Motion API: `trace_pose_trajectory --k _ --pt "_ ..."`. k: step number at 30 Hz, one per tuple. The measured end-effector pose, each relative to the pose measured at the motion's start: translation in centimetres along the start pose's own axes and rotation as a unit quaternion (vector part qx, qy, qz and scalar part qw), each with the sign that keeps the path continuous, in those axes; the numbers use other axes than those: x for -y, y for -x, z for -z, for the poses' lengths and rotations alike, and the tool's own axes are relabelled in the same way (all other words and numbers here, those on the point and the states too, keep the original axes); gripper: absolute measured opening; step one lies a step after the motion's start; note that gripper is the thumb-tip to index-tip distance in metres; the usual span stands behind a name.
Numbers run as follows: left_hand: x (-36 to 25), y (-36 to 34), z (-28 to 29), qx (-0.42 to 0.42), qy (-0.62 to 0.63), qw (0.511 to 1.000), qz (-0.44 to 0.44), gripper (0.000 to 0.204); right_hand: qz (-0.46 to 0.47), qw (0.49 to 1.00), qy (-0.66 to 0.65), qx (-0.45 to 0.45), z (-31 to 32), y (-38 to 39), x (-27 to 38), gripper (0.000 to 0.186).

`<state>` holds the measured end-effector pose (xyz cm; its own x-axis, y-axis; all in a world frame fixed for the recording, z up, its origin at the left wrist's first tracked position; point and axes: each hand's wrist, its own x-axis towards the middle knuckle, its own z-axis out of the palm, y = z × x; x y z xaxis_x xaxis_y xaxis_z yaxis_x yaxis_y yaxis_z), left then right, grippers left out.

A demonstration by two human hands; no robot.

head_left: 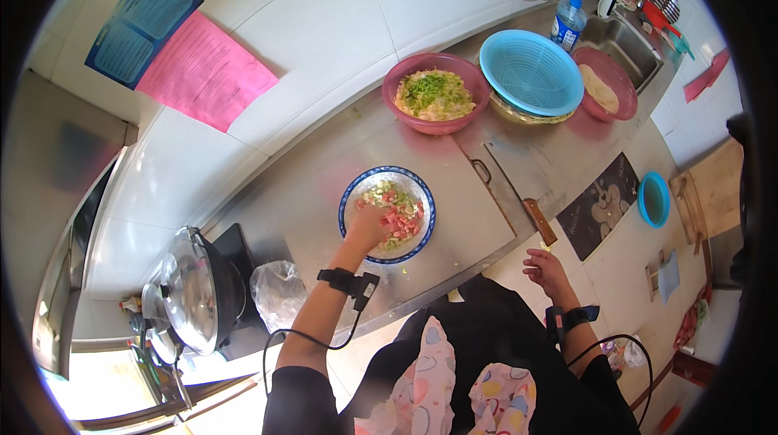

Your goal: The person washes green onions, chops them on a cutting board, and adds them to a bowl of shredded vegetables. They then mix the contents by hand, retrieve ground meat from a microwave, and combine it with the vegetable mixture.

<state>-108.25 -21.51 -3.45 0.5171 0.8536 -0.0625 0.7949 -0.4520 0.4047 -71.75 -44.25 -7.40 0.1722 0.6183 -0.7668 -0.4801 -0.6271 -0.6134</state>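
My left hand [369, 224] reaches into a white bowl with a blue rim [350, 196] on the steel counter. The bowl holds chopped pink and green pieces [401, 212], and the fingers rest on them, bunched among the pieces. My right hand [545, 266] hangs off the counter's front edge, fingers loosely apart, holding nothing. A cleaver with a wooden handle [535, 218] lies on the counter just above that hand. Both wrists wear black bands with cables.
A pink bowl of shredded green and pale vegetables [436, 95], a blue colander [531, 70] and a pink bowl with dough [604, 83] stand at the back. A sink [624, 42] lies beyond. A lidded wok [194, 289] and a plastic bag [277, 293] sit left.
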Motion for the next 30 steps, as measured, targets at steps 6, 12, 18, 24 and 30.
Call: trace_pose_trajectory --k 6,12,18,24,30 --pt "-1.8 0.3 0.5 -0.035 -0.104 0.994 -0.006 0.031 0.007 0.999 0.025 -0.026 0.1 0.6 0.3 0.024" --pt "0.1 0.4 6.1 0.016 0.286 0.955 0.076 0.021 0.014 0.998 -0.003 -0.06 1.5 1.9 -1.6 0.026" --pt "-0.5 1.6 5.4 -0.061 -0.031 0.997 0.021 0.014 -0.006 0.993 -0.034 -0.11 4.0 4.2 -6.3 0.027" --pt "1.7 1.1 3.9 -0.166 0.015 0.984 -0.066 0.017 -0.052 0.973 -0.038 -0.222 7.0 9.3 -14.0 0.027" --pt "-4.4 -0.6 3.6 -0.172 -0.007 0.968 -0.181 0.034 -0.102 0.933 -0.143 -0.314 9.7 14.6 -23.8 0.026"
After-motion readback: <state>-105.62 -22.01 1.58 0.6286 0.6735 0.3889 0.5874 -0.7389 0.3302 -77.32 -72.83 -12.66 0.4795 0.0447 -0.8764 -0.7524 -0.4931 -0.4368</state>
